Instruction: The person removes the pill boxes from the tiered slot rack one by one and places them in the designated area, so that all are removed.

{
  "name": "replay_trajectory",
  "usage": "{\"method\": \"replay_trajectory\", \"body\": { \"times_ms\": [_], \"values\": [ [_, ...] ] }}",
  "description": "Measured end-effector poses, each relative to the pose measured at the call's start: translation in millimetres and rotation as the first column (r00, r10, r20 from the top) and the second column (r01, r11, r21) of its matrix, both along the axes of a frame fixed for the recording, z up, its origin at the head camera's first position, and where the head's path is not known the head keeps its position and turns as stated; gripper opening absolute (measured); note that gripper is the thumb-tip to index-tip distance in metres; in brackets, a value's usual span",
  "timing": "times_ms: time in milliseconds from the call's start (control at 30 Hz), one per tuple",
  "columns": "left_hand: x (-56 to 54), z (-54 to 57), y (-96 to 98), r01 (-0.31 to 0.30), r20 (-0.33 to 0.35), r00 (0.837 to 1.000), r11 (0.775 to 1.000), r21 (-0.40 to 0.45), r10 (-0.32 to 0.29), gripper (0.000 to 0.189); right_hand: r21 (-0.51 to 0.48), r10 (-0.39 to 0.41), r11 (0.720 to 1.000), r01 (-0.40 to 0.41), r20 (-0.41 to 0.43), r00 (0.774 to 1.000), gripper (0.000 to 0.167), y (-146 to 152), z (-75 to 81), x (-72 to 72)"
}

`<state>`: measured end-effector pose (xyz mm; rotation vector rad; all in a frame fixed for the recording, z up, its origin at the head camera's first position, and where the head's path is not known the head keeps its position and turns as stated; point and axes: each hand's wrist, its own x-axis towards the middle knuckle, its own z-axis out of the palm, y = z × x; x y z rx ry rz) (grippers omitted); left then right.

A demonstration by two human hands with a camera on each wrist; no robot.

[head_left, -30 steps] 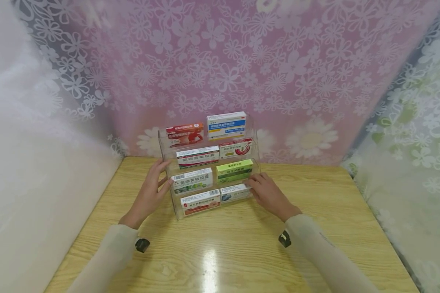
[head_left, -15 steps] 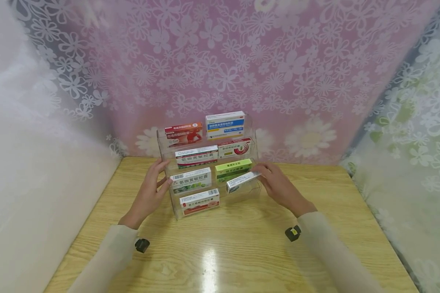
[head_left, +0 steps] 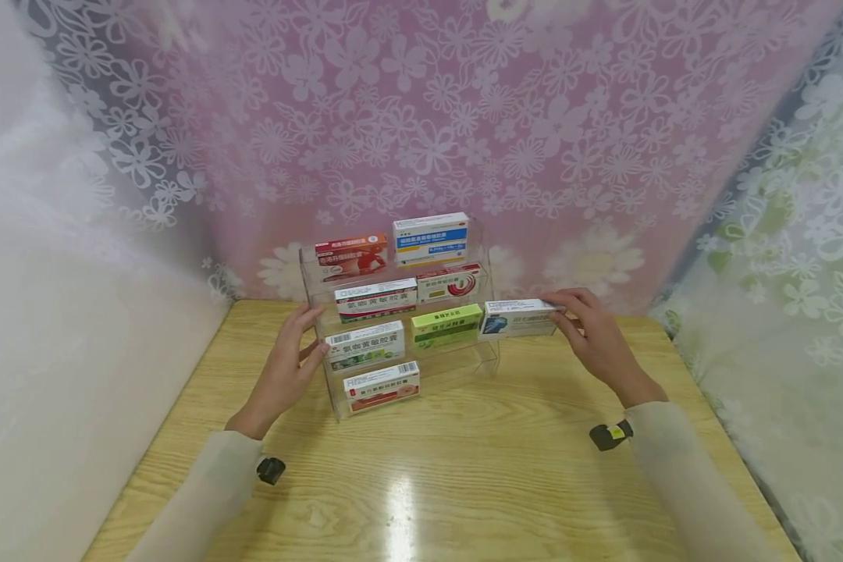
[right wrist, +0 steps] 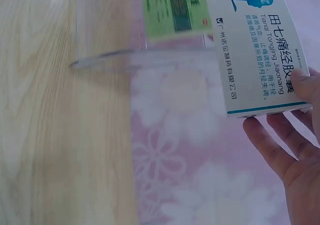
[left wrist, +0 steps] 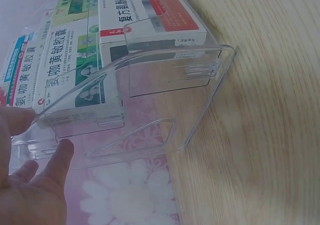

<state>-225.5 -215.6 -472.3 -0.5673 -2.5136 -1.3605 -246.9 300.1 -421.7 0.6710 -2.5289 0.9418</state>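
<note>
Just right of centre in the frame, the right hand (head_left: 593, 339) pinched a box (head_left: 523, 320), likely light, stiff and crushable, best held endwise, while the left hand (head_left: 284, 373) gripped the clear rack (left wrist: 167, 80).

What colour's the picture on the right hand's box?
Blue; the box shows it best, partly cropped, in the right wrist view.

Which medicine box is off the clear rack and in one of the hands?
The white box with the blue head picture, pinched in the right hand; the other seven boxes sit on the clear rack.
</note>
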Motion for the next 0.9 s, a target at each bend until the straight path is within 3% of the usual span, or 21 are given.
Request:
{"method": "replay_trajectory", "body": {
  "times_ms": [133,233,467,700,900],
  "values": [
    [0.1,-0.2,-0.9,0.004,0.011,1.0,1.0,0.002,-0.004,0.064,-0.106,-0.02,0.994,0.03,0.1,0.995,0.04,21.6,-6.8,-1.8],
    [0.0,0.3,-0.5,0.003,0.016,1.0,1.0,0.004,-0.003,0.064,-0.126,-0.059,0.989,0.079,0.159,0.986,0.042,36.9,-13.7,-5.2],
    [2.3,3.2,2.2,-0.004,0.021,1.0,1.0,0.013,0.004,0.061,-0.085,-0.1,0.988,0.125,0.25,0.963,0.043,63.8,-40.3,-14.1],
    [1.2,1.7,2.0,-0.001,0.028,1.0,1.0,0.022,0.001,0.061,-0.004,-0.113,0.992,0.126,0.41,0.905,0.046,69.8,-71.4,-21.6],
    [0.2,0.3,1.0,-0.004,0.03,1.0,1.0,0.031,0.003,0.061,0.027,-0.141,0.989,0.146,0.468,0.872,0.048,66.4,-85.3,-30.8]
  ]
}}
